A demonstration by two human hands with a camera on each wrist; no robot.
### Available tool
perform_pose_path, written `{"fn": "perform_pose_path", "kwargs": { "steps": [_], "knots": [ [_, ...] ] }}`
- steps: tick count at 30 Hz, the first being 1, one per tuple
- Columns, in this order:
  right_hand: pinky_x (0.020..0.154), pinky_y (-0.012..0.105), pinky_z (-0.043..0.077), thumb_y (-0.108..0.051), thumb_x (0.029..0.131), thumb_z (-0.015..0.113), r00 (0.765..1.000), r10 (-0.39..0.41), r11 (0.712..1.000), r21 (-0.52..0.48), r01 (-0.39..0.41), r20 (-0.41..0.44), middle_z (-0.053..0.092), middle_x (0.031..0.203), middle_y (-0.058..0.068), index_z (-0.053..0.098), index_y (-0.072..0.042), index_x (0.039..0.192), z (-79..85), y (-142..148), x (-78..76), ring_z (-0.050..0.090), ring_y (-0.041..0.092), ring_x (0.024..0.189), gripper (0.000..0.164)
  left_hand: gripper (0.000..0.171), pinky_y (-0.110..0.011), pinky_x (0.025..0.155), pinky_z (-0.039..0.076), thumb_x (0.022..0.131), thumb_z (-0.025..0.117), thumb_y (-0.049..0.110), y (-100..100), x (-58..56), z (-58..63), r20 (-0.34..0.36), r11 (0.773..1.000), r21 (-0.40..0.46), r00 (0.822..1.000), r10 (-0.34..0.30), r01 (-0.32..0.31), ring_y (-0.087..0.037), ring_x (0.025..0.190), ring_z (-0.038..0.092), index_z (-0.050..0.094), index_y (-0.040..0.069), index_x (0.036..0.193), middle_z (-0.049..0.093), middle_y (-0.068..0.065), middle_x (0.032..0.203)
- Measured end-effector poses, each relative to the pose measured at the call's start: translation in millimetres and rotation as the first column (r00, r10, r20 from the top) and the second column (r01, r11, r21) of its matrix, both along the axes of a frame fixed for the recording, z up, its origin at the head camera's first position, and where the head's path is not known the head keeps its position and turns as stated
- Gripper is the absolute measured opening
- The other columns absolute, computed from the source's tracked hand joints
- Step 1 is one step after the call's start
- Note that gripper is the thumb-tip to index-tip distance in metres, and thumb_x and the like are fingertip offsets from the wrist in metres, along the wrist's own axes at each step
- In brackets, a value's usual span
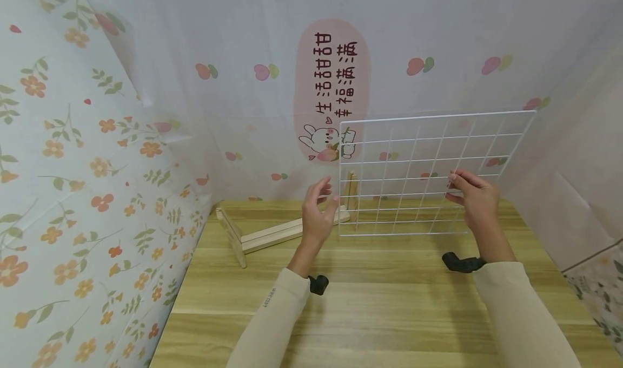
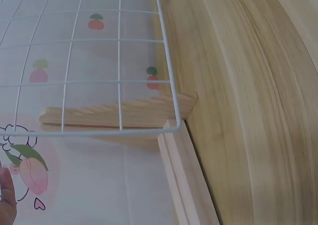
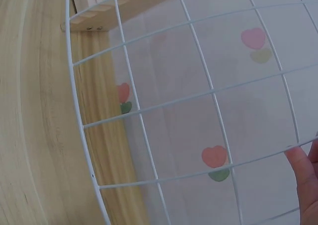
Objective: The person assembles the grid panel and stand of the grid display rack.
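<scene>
A white wire grid panel (image 1: pixel 400 179) is held up over the back of the wooden table. My right hand (image 1: pixel 479 197) pinches its wires right of the middle, and in the right wrist view the thumb (image 3: pixel 300 166) lies against a wire. Just off the panel's left edge is my left hand (image 1: pixel 317 214), fingers loosely bent and nothing in its grasp. The left wrist view shows only a bit of its fingers (image 2: pixel 7 197), apart from the wires. Behind the left hand lies a pale wooden rack (image 1: pixel 272 237) with notched end pieces; the panel partly covers its right end.
The wood-grain table (image 1: pixel 379 303) reaches back to a hanging printed cloth (image 1: pixel 243 113) with fruit shapes and a pink label. A floral cloth (image 1: pixel 97 195) closes off the left side, and a pale cloth (image 1: pixel 574 178) the right. Dark wrist-camera mounts (image 1: pixel 459 262) jut inward from both wrists.
</scene>
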State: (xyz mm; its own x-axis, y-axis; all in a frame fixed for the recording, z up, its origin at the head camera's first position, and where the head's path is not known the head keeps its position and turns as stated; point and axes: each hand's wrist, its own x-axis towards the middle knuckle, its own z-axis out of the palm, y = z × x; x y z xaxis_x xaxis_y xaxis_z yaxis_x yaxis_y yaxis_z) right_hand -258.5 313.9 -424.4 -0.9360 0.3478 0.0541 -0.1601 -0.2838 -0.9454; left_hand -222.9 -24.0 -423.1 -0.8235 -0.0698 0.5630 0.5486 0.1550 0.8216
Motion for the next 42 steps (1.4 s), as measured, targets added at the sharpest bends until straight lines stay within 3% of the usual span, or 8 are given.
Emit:
{"fn": "perform_pose_path", "kwargs": {
  "steps": [14,24,42],
  "knots": [
    [0.059,0.031,0.059,-0.006,0.081,0.076,0.999,-0.002,1.0,-0.019,0.001,-0.035,0.073,0.084,0.001,0.073,0.003,0.099,5.6,-6.1,0.6,0.067,0.012,0.071,0.019,0.041,-0.059,0.089,0.049,0.087,0.061,-0.008,-19.1,-0.7,-8.0,0.015,0.999,0.002,0.999,0.044,-0.044,-0.044,0.102,0.058,0.056,-0.007,0.128,0.059,-0.027,0.11],
    [0.059,0.03,0.058,-0.007,0.08,0.077,0.998,-0.005,1.0,-0.007,0.005,-0.068,0.073,0.085,0.002,0.073,0.003,0.1,7.3,-8.0,1.8,0.068,0.014,0.072,0.023,0.03,-0.054,0.087,0.051,0.088,0.059,-0.009,-30.4,-4.3,-9.6,-0.01,0.996,0.026,0.997,0.081,-0.081,-0.046,0.101,0.058,0.058,-0.013,0.118,0.06,-0.027,0.112],
    [0.053,0.031,0.058,-0.001,0.082,0.075,0.993,-0.058,0.997,-0.063,0.052,-0.103,0.072,0.079,0.004,0.073,0.005,0.095,5.5,-8.5,1.6,0.066,0.014,0.067,0.015,0.029,-0.052,0.09,0.049,0.092,0.059,-0.003,-54.2,-0.4,-3.3,0.032,0.988,0.049,0.989,0.144,-0.146,-0.045,0.106,0.057,0.058,-0.011,0.119,0.061,-0.027,0.115]
  ]
}}
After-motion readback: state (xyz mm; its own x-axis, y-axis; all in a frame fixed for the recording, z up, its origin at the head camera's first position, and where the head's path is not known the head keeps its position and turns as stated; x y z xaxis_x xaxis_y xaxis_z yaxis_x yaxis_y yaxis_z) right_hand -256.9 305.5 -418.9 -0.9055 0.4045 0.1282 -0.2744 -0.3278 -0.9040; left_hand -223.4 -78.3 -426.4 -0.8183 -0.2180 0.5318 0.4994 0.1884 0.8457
